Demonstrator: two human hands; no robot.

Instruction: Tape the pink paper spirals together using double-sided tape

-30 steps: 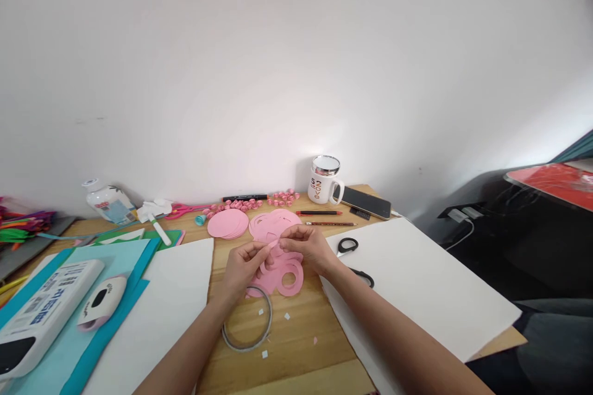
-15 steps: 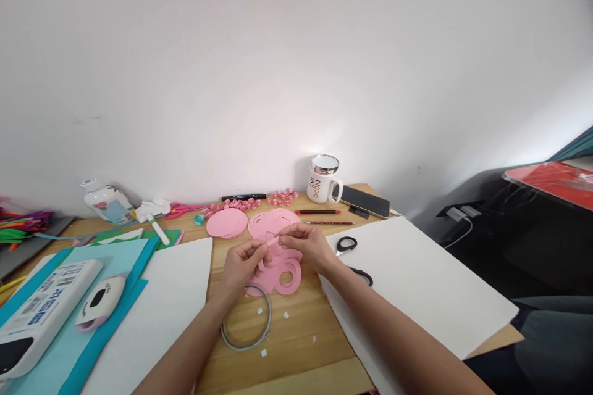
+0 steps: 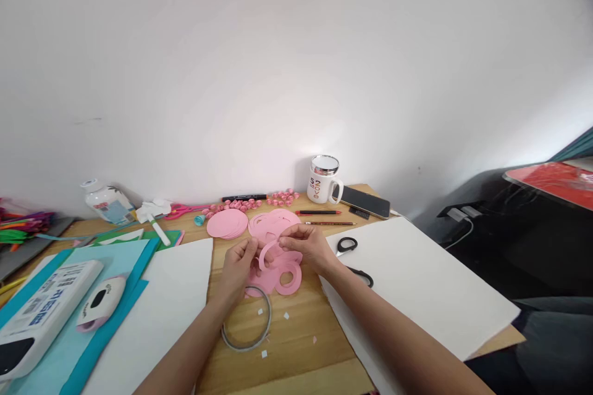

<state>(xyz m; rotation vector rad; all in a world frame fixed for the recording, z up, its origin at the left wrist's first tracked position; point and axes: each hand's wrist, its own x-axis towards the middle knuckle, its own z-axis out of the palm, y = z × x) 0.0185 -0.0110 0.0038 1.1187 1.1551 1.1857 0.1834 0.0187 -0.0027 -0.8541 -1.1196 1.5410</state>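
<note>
On the far side of the desk (image 3: 287, 373), a white mug (image 3: 319, 189) stands near the wall (image 3: 231, 74), a dark phone (image 3: 368, 203) just to its right. At far left, a white bottle (image 3: 105, 203) sits beside crumpled tissue (image 3: 156, 206). On the near left, a white case (image 3: 50, 308) and a small white-and-pink device (image 3: 107, 296) lie on teal sheets (image 3: 125, 254). A red surface (image 3: 551, 182) shows at far right, past the desk.

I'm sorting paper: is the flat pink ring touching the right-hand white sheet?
Apart: the head view shows wooden tabletop between the pink ring and the white sheet.
</note>
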